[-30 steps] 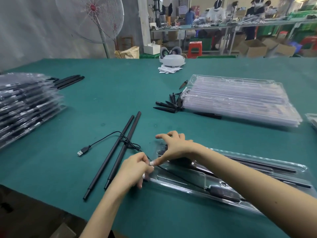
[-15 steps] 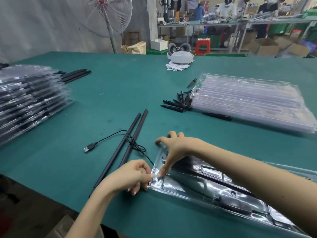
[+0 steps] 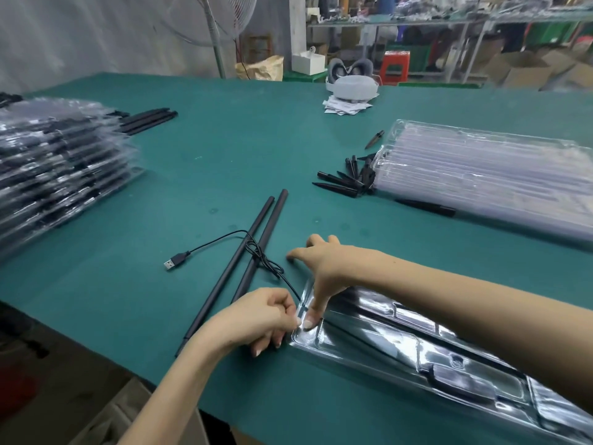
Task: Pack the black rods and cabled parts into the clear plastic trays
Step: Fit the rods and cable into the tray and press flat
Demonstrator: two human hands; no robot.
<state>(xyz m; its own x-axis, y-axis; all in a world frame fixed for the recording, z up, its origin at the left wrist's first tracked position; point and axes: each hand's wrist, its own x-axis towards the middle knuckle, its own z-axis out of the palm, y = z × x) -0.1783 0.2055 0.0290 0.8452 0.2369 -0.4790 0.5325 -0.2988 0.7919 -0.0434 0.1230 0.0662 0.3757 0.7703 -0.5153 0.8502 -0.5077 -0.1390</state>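
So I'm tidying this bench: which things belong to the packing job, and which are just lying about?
Job: clear tray, two black rods, USB cable, empty tray stack, packed stack, black spikes.

Lying about: headset, paper slips, fan.

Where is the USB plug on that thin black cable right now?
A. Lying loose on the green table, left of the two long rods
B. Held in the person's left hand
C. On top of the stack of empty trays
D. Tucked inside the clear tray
A: the USB plug lies bare on the green table, left of the two long rods, outside the clear tray.

Bright even light, tray glare, blurred edges
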